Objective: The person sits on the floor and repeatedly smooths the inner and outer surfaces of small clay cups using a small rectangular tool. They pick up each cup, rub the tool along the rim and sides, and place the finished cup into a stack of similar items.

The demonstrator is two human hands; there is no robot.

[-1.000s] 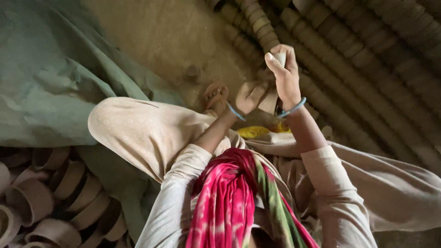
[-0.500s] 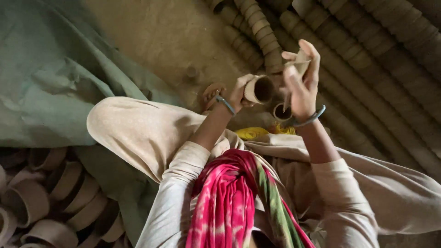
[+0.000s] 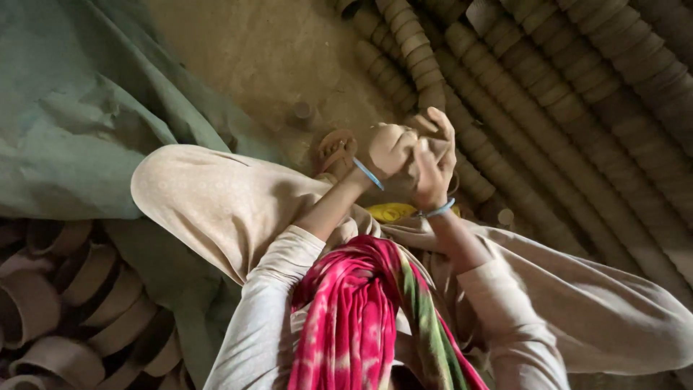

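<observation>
A: Just right of the frame's centre, in the head view, both hands meet. The left hand point(image 3: 390, 149) is curled into a loose fist, and the right hand point(image 3: 432, 162) wraps over it from the right, fingers bent.

B: Grasping what?

A: Probably a small clay cup point(image 3: 419, 124); only a brownish edge shows between the knuckles, above the left fist. I cannot tell its mouth or its long axis, since the fingers cover nearly all of it.

B: Which hand is nearer to it?

A: Both touch it, as far as I can see. The right fingertips point(image 3: 442, 119) arch over its top; the left fist sits just left and below.

B: And around them?

A: Rows of stacked cups point(image 3: 577, 108) run diagonally from the upper middle to the right edge, and the nearest row point(image 3: 404, 43) ends right above the hands. A yellow object point(image 3: 390, 211) lies just under the wrists, half hidden. A foot in a sandal point(image 3: 336, 150) rests left of the hands, a green tarp point(image 3: 79, 115) fills the upper left, and more loose pots point(image 3: 65, 310) lie in the lower left.

B: Anything cut off?

A: The red scarf point(image 3: 361, 318) hides the lap, and both palms face away.
</observation>
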